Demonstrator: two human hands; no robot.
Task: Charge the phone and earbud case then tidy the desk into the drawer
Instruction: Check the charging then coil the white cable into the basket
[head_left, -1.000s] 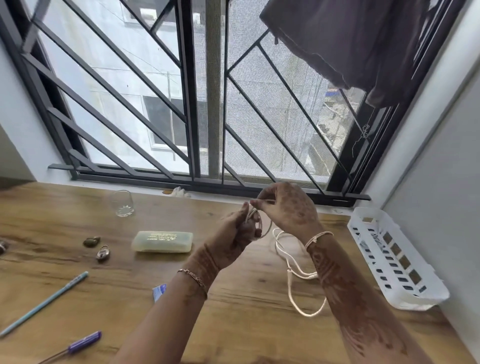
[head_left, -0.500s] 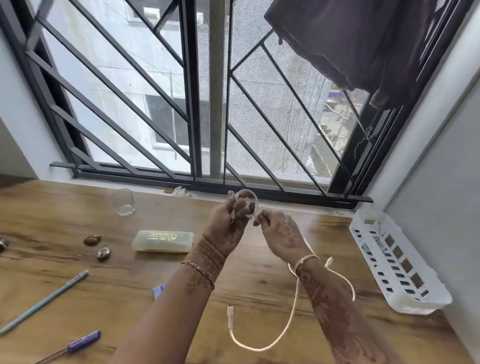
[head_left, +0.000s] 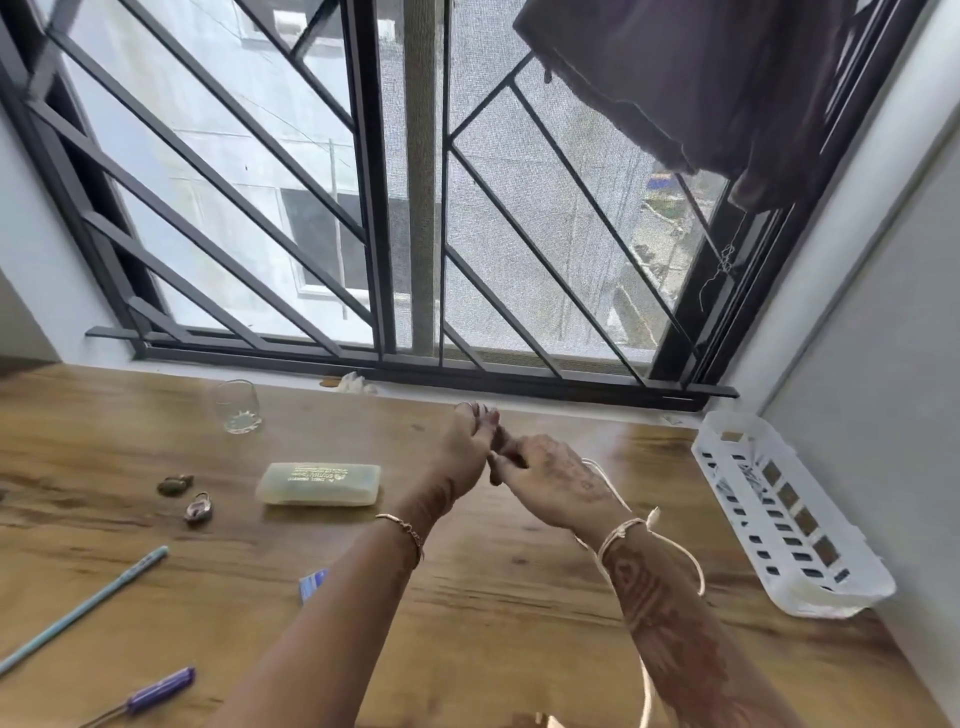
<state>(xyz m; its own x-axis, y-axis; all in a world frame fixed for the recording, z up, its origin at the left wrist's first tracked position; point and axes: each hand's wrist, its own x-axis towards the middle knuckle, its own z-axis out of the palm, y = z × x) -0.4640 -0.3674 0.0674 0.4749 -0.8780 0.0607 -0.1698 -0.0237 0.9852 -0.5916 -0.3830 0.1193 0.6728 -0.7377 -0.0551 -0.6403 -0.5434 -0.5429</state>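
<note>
Lying far left on the table (head_left: 467, 623) is a blue pen (head_left: 83, 608), then a yellowish case (head_left: 319, 483). Mid-table the left hand (head_left: 465, 452) and right hand (head_left: 556, 483) meet, too blurred to tell their grip. The white cable (head_left: 698, 569) trails over the right wrist, near a white basket (head_left: 779, 525).

Glossy wood-grain desk (head_left: 493, 623) (laminate look); white plastic basket (head_left: 795, 561); clear glass (head_left: 238, 406).
</note>
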